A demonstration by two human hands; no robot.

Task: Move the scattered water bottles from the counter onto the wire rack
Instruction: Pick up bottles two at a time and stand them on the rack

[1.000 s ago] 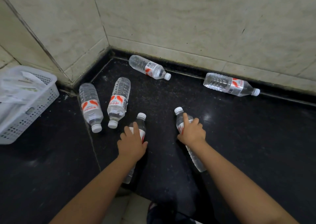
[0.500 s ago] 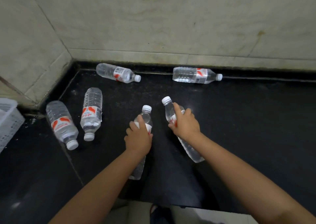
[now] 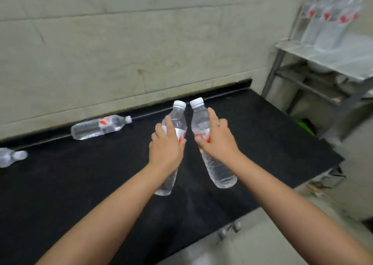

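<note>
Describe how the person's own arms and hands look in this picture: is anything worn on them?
Both forearms are bare from the frame's bottom edge to the wrists; no sleeve shows. The left hand and right hand wear no gloves, and no watch, ring, bracelet or marking is visible. Fingernails look short, though motion blur limits the detail.

We count four clear plastic water bottles with white caps: two in hand [image 3: 177,121] [image 3: 201,123], two lying on one black counter [image 3: 96,126] [image 3: 9,156].
</note>
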